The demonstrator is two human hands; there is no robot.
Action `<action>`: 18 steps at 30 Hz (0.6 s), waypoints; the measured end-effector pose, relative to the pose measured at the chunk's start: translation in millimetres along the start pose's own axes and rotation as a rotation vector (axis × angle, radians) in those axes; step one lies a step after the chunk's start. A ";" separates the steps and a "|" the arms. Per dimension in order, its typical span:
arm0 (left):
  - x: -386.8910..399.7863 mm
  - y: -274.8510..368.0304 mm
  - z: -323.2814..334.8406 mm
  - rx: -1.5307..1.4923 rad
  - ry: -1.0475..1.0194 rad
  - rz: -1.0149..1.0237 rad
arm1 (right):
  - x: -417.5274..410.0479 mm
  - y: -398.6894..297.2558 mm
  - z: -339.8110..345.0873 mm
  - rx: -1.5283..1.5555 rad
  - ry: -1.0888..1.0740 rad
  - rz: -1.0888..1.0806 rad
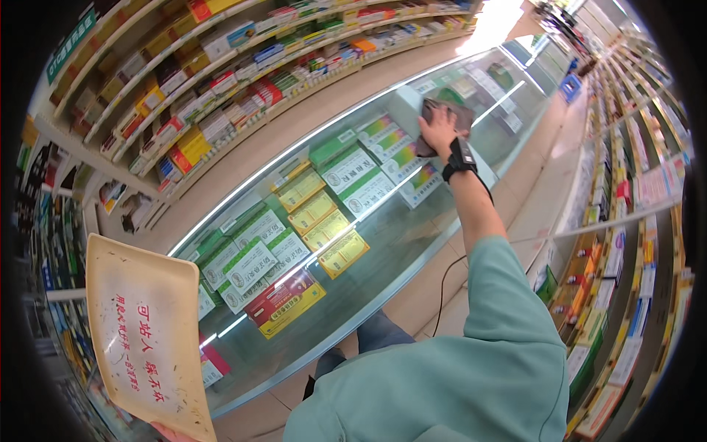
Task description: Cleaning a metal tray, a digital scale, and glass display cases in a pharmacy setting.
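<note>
My right hand (440, 130) lies flat, fingers spread, on a crumpled dark brown cloth (465, 119), pressing it against the top of a glass display counter (381, 276). A black strap with a small device (463, 158) is around that wrist. At the lower left, only some fingers of my left hand (170, 432) show, gripping the bottom edge of a beige plastic tray (149, 265). The tray is tilted up on its side and bears red handwriting. Beneath the glass lie green-and-white boxes (251, 265), yellow boxes (326, 221) and a red-and-yellow box (287, 304).
Shelves of medicine boxes (221, 83) line the far side of the aisle. More stocked shelves (607, 265) rise close on my right. A black cable (440, 298) hangs down to the tiled floor behind the counter. Farther along stands a blue object (570, 88).
</note>
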State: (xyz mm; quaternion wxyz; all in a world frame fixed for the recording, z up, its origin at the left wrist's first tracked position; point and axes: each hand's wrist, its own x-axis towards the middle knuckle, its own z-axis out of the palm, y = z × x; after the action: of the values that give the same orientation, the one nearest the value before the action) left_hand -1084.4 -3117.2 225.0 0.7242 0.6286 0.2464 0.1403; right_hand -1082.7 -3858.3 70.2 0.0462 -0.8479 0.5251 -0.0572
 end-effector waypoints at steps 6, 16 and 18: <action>-14.2 -4.9 7.9 -0.004 0.065 0.021 | -127.7 -216.8 13.8 0.184 0.109 -0.967; 8.6 -11.4 -30.3 -0.108 0.137 0.052 | -208.8 -202.1 1.1 0.409 0.041 -1.167; 13.6 -8.8 -60.6 -0.222 0.093 0.066 | -129.8 -149.4 15.9 0.014 0.387 -1.049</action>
State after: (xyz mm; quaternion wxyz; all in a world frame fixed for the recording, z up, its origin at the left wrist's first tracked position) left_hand -1106.2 -3060.8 208.6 0.7720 0.5452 0.2419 0.2197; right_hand -1005.5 -3675.4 68.9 -0.0799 -0.9693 0.0314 -0.2305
